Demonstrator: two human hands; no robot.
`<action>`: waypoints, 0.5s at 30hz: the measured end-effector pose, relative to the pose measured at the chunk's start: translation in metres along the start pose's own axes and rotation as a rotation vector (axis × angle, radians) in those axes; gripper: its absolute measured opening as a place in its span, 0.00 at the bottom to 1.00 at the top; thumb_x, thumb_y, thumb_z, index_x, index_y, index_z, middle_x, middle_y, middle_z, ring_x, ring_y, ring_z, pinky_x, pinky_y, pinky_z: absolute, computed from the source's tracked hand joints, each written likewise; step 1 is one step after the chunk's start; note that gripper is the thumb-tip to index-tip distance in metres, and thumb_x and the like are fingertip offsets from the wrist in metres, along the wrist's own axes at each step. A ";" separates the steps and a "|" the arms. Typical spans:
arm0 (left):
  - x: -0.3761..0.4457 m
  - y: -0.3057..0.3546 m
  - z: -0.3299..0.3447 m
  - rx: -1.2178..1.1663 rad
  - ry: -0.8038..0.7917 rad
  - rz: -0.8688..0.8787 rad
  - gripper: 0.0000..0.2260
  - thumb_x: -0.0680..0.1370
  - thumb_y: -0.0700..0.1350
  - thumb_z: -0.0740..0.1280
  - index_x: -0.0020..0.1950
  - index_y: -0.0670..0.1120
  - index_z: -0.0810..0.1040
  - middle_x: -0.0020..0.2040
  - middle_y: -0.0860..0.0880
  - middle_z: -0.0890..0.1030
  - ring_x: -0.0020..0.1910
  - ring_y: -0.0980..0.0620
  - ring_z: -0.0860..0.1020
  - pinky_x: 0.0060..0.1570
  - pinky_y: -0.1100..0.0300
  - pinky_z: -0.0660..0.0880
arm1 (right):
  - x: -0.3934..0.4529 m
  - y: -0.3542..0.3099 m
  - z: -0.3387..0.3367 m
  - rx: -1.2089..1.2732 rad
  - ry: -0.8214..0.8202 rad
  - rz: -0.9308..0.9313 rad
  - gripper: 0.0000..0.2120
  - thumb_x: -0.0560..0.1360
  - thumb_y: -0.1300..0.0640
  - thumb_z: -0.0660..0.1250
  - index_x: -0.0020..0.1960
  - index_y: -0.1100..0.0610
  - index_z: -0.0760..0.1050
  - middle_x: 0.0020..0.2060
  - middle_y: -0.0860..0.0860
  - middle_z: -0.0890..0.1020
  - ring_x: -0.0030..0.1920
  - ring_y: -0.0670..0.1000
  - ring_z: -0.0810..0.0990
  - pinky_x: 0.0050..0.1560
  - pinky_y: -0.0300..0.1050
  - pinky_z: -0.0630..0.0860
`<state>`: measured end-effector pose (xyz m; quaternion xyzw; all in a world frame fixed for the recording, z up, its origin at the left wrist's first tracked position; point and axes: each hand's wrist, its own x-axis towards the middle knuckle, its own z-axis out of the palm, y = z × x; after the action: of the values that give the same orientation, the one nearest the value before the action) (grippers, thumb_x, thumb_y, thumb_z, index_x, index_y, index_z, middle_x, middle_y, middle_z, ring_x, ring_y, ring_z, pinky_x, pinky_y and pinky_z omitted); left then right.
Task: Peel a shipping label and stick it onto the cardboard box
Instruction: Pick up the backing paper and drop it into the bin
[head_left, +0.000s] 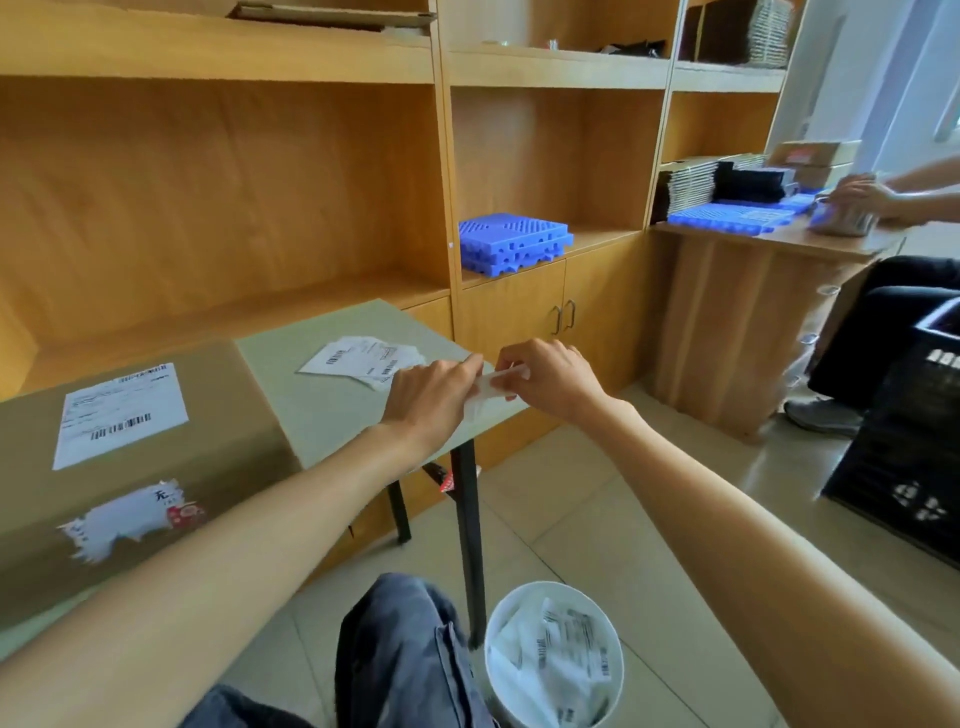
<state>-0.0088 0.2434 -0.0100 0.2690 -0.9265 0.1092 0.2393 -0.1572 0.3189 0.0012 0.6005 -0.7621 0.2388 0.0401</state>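
A brown cardboard box (218, 415) lies on the table at the left, with a white shipping label (119, 413) stuck flat on its top and a torn older sticker (130, 514) nearer me. Over the table's right corner, my left hand (426, 397) and my right hand (545, 376) meet, both pinching a small white piece of label paper (485, 389) between their fingertips. Much of that paper is hidden by the fingers. A loose pile of white labels (363, 358) rests on the table just behind my left hand.
The grey-green table (332, 415) stands on black legs. A white bin (553, 654) holding crumpled label backings sits on the floor by my knee. Wooden shelves with blue foam trays (514, 241) are behind. Another person's hands (862, 197) work at a desk far right, beside a black crate (909, 467).
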 end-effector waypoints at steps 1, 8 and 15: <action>-0.003 0.013 0.008 -0.022 -0.008 0.021 0.03 0.79 0.40 0.63 0.49 0.48 0.71 0.41 0.47 0.81 0.37 0.42 0.80 0.32 0.53 0.74 | -0.011 0.011 0.001 -0.015 -0.010 0.019 0.06 0.78 0.51 0.67 0.51 0.52 0.80 0.39 0.44 0.77 0.44 0.51 0.77 0.48 0.46 0.66; -0.036 0.077 0.071 -0.156 -0.074 0.134 0.05 0.82 0.47 0.59 0.51 0.49 0.72 0.46 0.49 0.83 0.41 0.44 0.82 0.31 0.58 0.68 | -0.083 0.073 0.025 -0.014 -0.151 0.141 0.05 0.76 0.49 0.67 0.42 0.48 0.76 0.41 0.47 0.80 0.45 0.54 0.78 0.51 0.50 0.69; -0.065 0.104 0.134 -0.154 -0.199 0.108 0.10 0.81 0.45 0.57 0.60 0.49 0.72 0.51 0.49 0.83 0.46 0.40 0.82 0.36 0.54 0.70 | -0.115 0.113 0.074 0.027 -0.269 0.228 0.05 0.75 0.49 0.66 0.45 0.49 0.79 0.45 0.50 0.83 0.50 0.56 0.79 0.51 0.49 0.68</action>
<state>-0.0694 0.3147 -0.1664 0.2091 -0.9644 0.0230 0.1600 -0.2141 0.4102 -0.1403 0.5370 -0.8206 0.1693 -0.0978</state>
